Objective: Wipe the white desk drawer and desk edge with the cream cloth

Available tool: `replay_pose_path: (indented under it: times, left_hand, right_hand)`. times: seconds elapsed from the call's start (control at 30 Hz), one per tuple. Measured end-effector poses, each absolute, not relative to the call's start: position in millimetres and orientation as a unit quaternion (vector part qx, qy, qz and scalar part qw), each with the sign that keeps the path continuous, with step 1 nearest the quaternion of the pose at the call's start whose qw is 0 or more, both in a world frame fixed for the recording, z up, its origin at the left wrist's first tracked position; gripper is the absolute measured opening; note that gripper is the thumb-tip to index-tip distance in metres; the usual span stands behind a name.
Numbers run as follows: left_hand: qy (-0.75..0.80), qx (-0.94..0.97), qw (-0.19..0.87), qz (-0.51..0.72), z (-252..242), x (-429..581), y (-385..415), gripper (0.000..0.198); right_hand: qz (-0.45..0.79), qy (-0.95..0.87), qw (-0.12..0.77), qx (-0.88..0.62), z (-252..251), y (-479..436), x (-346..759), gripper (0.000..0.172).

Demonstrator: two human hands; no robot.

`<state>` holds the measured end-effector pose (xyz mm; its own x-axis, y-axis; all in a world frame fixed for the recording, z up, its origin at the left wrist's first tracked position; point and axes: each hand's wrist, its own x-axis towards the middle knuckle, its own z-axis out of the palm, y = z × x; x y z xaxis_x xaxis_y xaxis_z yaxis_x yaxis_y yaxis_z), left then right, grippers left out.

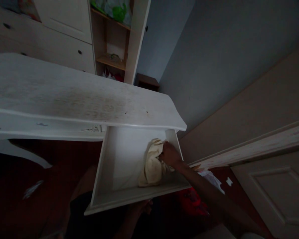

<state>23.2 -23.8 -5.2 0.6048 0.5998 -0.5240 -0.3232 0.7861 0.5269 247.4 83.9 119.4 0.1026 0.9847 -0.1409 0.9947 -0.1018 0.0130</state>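
A white drawer [107, 196] stands pulled out from under a white table [64, 96]. Inside it, at the right, lies a cream cloth [151, 164]. My right hand [169, 154] reaches into the drawer and its fingers are closed on the upper part of the cloth. My left hand [141, 207] sits under the drawer's front edge, in shadow, with its fingers curled against the underside; whether it grips the drawer is unclear.
A white cabinet with dark knobs [64, 36] and an open wooden shelf [112, 59] stand behind the table. A white door [276, 186] is at the right. Red items [193, 200] and white scraps [211, 179] lie on the dark red floor.
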Motion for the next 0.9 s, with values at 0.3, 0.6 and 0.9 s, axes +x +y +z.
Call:
replay_pose_path:
  times: [0.3, 0.6, 0.9]
  left_hand:
    - [0.363, 0.209, 0.878, 0.232, -10.4, 22.5, -22.9, 0.052]
    - [0.379, 0.192, 0.873, 0.238, -4.1, 22.8, -23.9, 0.060]
    - [0.353, 0.171, 0.884, 0.254, -4.2, 22.9, -23.8, 0.052]
  right_hand:
    - [0.014, 0.618, 0.049, 0.784, 105.9, 125.5, 251.7, 0.051]
    - [0.072, 0.581, -0.019, 0.811, 99.1, 157.3, 244.9, 0.033]
    - [-0.003, 0.620, -0.030, 0.784, 103.3, 153.6, 246.5, 0.043]
